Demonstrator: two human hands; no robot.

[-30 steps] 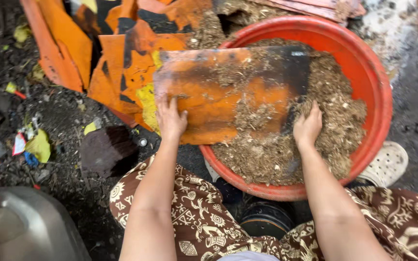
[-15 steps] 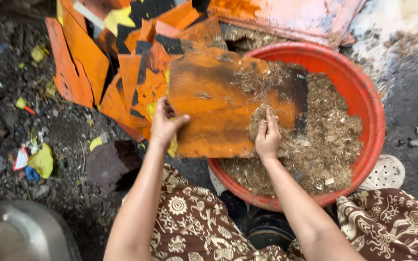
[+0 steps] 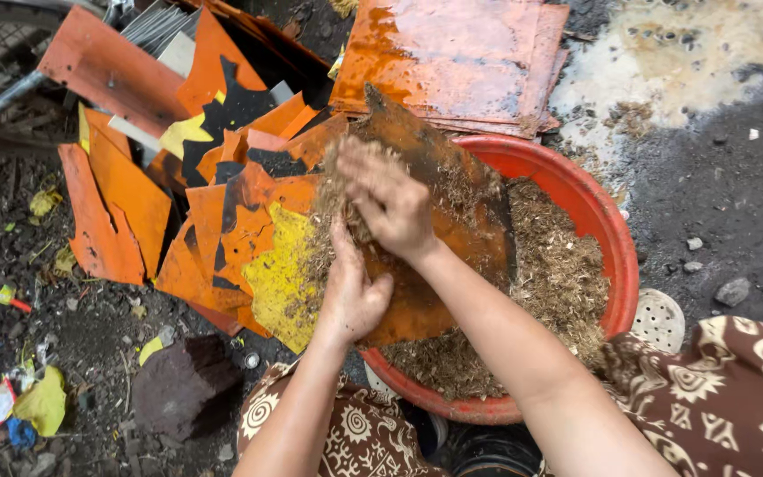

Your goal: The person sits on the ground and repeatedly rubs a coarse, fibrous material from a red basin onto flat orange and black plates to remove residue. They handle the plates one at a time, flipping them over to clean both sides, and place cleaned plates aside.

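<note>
A dirty orange sheet (image 3: 452, 203) lies tilted across the left rim of a red round basin (image 3: 607, 221). The basin holds brown fibrous sawdust-like material (image 3: 558, 274). My left hand (image 3: 351, 287) grips the sheet's near left edge. My right hand (image 3: 390, 203) rests palm down on the sheet's upper left part, fingers spread over a clump of the brown material (image 3: 337, 177) that is spilling over the left edge.
A heap of orange, black and yellow sheet scraps (image 3: 196, 203) lies left of the basin. Stacked orange sheets (image 3: 452, 62) lie behind it. A dark stone (image 3: 183, 384), litter (image 3: 41, 402) and a white perforated disc (image 3: 660, 318) sit on the dark ground. Patterned brown cloth covers my knees (image 3: 346, 433).
The sheet has been raised and tilted toward the left. My right hand moved from the basin side up and left across the sheet, pushing the brown material along.
</note>
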